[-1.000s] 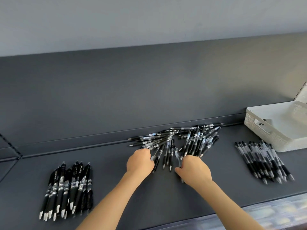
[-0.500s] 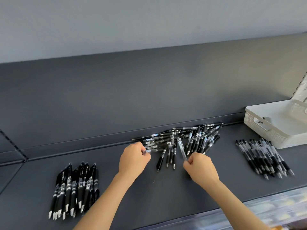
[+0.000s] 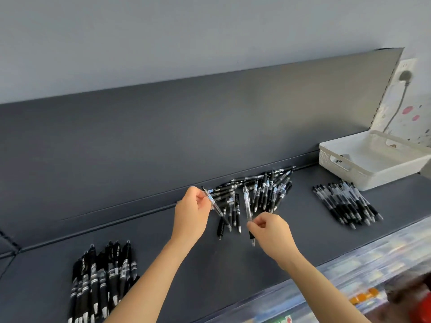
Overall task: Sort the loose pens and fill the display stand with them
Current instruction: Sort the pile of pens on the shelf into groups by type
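sorting step, head view. likely faults: (a) each pen is held only by a fingertip pinch, so its long free end could swing or slip and drop back into the heap (image 3: 263, 190), scattering it or sending a pen rolling toward the front edge of the shelf (image 3: 163, 264); (b) both held pens look clear-barrelled with dark lower sections, much like many others here, so one could be laid in the wrong place, the black pile (image 3: 102, 283) at near left or the clear pile (image 3: 347, 203) at right, which would spoil the sort; (c) the two pens hang near each other just above the heap, so a crossing move of the hands could knock them together. grip: the left hand (image 3: 190, 214) pinches the left pen (image 3: 215, 206) between thumb and curled fingers near its upper end, the pen slanting down to the right over the heap's near pens; whether its tip touches them cannot be told. the right hand (image 3: 271, 231) pinches the right pen (image 3: 247, 202) low on its barrel, thumb against forefinger, other fingers curled in, the pen's top reaching over the heap. neither grip is released. the unsorted pens lie in the heap against the shelf's back ledge, between the two piles; a white basket (image 3: 382, 176) stands beyond the clear pile, well apart from the hands. no display stand can be picked out as such; blurred bins (image 3: 349, 271) show below the shelf's front edge.
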The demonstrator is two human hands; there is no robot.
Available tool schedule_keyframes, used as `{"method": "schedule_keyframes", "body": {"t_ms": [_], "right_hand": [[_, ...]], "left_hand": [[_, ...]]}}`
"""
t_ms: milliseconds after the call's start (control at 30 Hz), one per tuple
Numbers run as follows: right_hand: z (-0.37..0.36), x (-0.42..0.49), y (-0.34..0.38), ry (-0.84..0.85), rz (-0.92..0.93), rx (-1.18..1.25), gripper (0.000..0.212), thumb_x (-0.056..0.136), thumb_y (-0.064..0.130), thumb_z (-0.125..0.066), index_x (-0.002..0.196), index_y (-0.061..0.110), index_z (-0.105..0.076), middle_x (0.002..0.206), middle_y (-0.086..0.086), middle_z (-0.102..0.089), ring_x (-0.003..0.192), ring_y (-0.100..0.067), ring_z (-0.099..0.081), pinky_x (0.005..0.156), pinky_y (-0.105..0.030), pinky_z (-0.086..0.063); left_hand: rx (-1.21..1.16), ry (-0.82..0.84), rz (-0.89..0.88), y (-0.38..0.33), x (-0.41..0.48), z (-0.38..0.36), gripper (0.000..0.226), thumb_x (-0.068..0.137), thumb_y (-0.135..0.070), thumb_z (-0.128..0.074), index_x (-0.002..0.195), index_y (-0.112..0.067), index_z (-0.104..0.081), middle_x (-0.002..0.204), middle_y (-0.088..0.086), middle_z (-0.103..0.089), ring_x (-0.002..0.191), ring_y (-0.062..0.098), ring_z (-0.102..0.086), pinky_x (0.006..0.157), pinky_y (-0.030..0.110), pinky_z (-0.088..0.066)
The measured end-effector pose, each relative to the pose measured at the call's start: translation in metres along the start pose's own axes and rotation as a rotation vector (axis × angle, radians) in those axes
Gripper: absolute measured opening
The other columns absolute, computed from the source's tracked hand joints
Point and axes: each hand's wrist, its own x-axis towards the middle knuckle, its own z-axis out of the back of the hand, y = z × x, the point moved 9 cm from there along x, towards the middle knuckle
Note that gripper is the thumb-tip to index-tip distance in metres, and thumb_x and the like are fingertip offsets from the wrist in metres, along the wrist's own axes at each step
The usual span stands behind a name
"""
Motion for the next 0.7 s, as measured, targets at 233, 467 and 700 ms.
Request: {"method": "schedule_keyframes", "body": {"t_ms": [233, 467, 700], "right_hand": [[0.033, 0.0, -0.01, -0.079, 0.006, 0.046, 0.017, 0.091, 0.019, -0.056, 0.08, 0.007, -0.062, 0.059, 0.005, -0.055, 0.051, -0.007, -0.045, 0.048, -0.015, -0.036], [0.089, 0.021, -0.036, -0.122, 0.009, -0.013, 0.017, 0.092, 0.022, -0.056, 0.08, 0.012, -0.063, 0.061, 0.004, -0.061, 0.051, -0.006, -0.049, 0.047, -0.015, -0.037], [0.164, 0.057, -0.082, -0.161, -0.037, -0.082, 0.024, 0.09, 0.022, -0.057, 0.078, 0.002, -0.061, 0.067, -0.008, -0.061, 0.056, -0.014, -0.047, 0.054, -0.025, -0.041]], "left_hand": [[-0.183, 0.158, 0.069, -0.023, 0.004, -0.054, 0.009, 0.095, -0.008, -0.042, 0.097, -0.002, -0.049, 0.094, 0.008, -0.067, 0.078, 0.014, -0.07, 0.068, 0.028, -0.059], [-0.276, 0.295, 0.117, -0.056, 0.009, -0.127, 0.014, 0.099, -0.012, -0.04, 0.096, -0.005, -0.052, 0.091, 0.013, -0.069, 0.078, 0.021, -0.072, 0.072, 0.034, -0.06], [-0.197, 0.386, 0.152, -0.098, 0.018, -0.218, 0.018, 0.098, -0.011, -0.036, 0.094, -0.002, -0.051, 0.091, 0.015, -0.068, 0.077, 0.023, -0.069, 0.062, 0.026, -0.059]]}}
